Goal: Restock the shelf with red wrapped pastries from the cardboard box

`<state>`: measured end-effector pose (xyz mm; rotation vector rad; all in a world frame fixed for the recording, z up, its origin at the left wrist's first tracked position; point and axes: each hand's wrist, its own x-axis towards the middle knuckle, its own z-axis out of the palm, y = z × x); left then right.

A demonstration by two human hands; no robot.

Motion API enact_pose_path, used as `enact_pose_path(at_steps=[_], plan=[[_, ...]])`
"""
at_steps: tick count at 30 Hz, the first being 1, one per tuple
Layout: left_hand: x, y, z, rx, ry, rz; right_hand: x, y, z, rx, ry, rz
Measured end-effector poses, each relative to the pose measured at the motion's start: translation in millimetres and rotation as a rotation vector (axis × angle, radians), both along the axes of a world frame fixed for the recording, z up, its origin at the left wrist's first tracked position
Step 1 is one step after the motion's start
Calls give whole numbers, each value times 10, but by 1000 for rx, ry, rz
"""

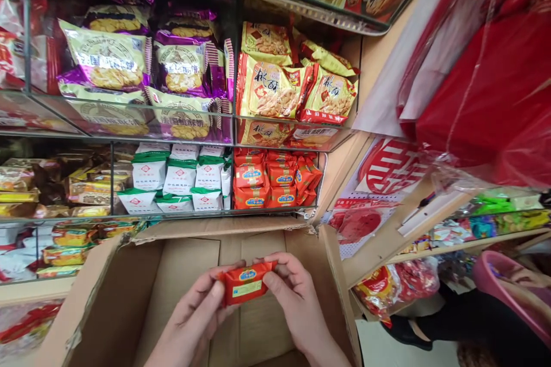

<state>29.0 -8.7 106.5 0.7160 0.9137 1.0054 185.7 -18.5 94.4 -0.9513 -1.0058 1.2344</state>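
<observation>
Between my two hands is a small red snack packet (244, 285) with a blue-and-yellow logo and a pale label strip. My left hand (202, 309) pinches its left end, thumb in front. The right end is gripped by my right hand (297, 298), thumb and fingers closed on the wrapper. Both hands are above the opening of a large cardboard box (185, 281), whose brown inner walls and bottom flaps show beneath them. Similar red packets (275, 180) are stacked in a glass shelf compartment behind the box.
White-and-green packets (178, 175) fill the neighbouring compartment. Above are purple biscuit packs (109, 63) and red-yellow biscuit packs (275, 89) behind a glass lip. Red bags (486, 92) hang at the right. Lower right, a person's black-clad leg (465, 321) is beside a pink basin (499, 281).
</observation>
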Motion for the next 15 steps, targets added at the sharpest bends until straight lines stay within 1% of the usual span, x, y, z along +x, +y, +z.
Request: enact_pose_path(at_steps=[3,4,6,8,11,13,15], plan=[[9,-2,103,-133,-123,-120,15,-35,5,109,-71,-36],[6,3,126,-156,-140,-138,17,-50,2,149,-117,-59],[-1,13,155,-139,-127,-114,19,-79,-11,210,-222,-92],[-5,14,167,-63,-43,-35,14,-103,-31,231,-322,-99],[2,2,153,132,146,88,-16,-127,-84,252,-387,-132],[13,-11,122,256,208,118,-50,-137,-128,288,-408,-198],[27,-28,81,326,226,137,-82,-142,-154,350,-512,-302]])
